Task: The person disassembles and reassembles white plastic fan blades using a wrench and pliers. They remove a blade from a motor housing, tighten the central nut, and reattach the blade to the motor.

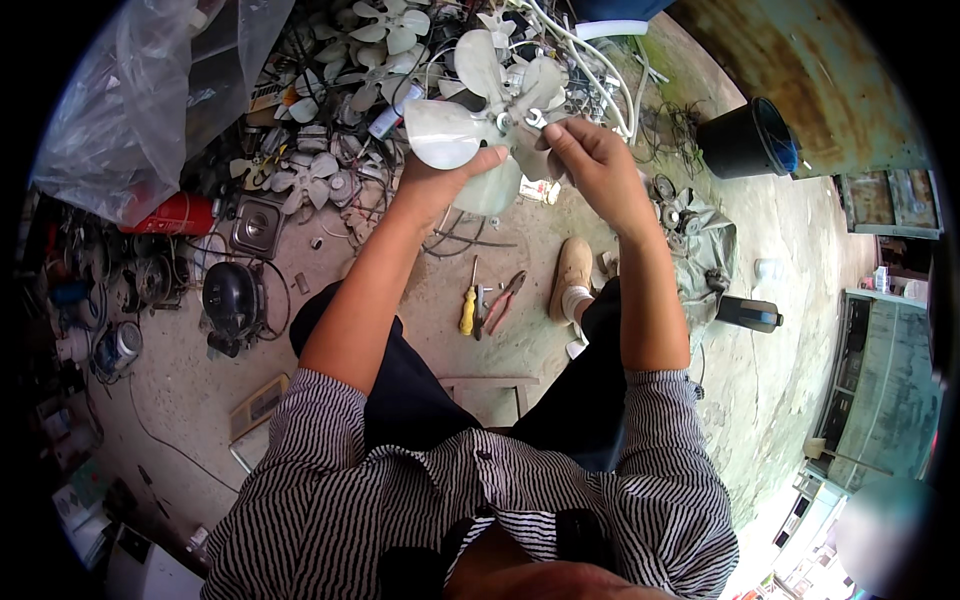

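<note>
A pale metal fan blade (pixel 445 135) is held out in front of me, with its hub facing up and a nut at the centre. My left hand (pixel 440 185) grips it from the near left, thumb laid over one vane. My right hand (pixel 597 172) is closed on a small wrench (pixel 536 118), whose open jaw shows just right of the hub. I cannot tell whether the jaw touches the nut. Below, between my feet, a yellow-handled screwdriver (pixel 468 310) lies on the concrete beside red-handled pliers (pixel 505 304).
Beyond the blade spreads a heap of fan blades (pixel 385 25), motors and wires. A black compressor (pixel 235 300) and a metal pan (pixel 258 225) stand at left, near a clear plastic bag (pixel 115 110). At right are a black bucket (pixel 745 140) and a grey cloth (pixel 708 245).
</note>
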Available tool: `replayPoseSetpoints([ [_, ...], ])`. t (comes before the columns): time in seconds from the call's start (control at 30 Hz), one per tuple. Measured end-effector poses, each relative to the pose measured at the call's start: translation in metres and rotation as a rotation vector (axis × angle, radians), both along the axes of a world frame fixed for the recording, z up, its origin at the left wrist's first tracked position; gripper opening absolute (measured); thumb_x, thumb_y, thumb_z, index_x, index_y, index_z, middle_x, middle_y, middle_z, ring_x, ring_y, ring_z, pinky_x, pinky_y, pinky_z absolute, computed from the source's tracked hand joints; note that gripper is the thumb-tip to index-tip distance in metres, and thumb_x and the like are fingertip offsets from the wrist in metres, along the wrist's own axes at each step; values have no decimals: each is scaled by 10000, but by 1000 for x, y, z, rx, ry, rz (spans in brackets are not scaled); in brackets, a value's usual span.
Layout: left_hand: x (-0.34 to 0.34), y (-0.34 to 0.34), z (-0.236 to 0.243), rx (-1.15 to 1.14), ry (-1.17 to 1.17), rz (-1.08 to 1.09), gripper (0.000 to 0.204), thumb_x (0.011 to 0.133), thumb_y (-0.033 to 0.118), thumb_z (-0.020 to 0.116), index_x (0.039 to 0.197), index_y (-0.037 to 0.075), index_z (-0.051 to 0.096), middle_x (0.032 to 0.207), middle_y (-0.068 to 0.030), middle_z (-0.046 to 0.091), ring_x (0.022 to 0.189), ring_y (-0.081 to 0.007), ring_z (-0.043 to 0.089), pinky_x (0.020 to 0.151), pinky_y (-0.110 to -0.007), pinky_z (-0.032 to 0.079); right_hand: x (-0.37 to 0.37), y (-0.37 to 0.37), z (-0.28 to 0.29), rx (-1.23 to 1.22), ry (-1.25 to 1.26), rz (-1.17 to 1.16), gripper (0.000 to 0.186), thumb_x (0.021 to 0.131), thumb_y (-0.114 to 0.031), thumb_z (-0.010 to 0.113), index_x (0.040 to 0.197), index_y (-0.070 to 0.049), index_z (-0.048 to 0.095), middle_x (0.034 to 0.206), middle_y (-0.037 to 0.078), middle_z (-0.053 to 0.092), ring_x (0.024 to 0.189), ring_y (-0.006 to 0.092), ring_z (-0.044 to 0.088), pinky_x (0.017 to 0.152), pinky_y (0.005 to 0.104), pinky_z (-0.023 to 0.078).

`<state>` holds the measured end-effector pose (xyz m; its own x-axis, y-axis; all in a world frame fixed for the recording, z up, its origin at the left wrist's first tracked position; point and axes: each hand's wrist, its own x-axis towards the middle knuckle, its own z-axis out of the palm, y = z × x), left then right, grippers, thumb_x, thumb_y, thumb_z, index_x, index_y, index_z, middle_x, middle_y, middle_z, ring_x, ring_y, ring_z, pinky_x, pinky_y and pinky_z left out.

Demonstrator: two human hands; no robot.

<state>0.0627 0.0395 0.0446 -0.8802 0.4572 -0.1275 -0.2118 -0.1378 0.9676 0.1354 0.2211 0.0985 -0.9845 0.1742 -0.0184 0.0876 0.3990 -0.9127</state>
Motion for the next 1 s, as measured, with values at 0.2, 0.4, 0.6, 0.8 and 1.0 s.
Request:
replayPoseSetpoints([
  [0.2,-2,-3,-10,52,-14,28,544,695,248,817,1134,52,564,1077,-60,610,988,-157,576,857,-303,468,-4,-14,0,-292,-218,105,329,975,-351,486,920,-68,644,695,-24,605,601,20,468,539,163,354],
  [0.4,0,-3,3,83,-74,-24,565,693,157,821,1135,28,494,1009,-50,592,932,-158,580,809,-291,492,-5,-18,-12,-461,-219,131,312,981,-335,475,967,-68,636,750,6,633,624,42,484,597,174,390],
  [0.6,-5,2,-19,151,214,119,751,673,166,831,1244,-6,375,1044,-81,596,972,-179,580,862,-305,475,-4,-26,-4,-641,-270,117,314,982,-321,472,1017,-58,640,794,23,644,651,60,494,639,188,408],
  [0.8,-10,2,-27,-25,405,154,1022,624,205,850,1354,-16,169,1091,-132,579,1011,-229,580,915,-343,452,-4,-22,-10,-699,-292,153,317,972,-318,498,1038,-43,641,846,49,669,678,86,554,686,216,463],
  [1.0,-6,-2,-20,-112,416,111,1041,637,224,846,1364,-8,138,1100,-139,580,1023,-238,579,915,-345,454,-5,-19,-12,-568,-265,104,292,959,-306,529,962,-47,663,753,9,630,638,75,529,633,206,449],
])
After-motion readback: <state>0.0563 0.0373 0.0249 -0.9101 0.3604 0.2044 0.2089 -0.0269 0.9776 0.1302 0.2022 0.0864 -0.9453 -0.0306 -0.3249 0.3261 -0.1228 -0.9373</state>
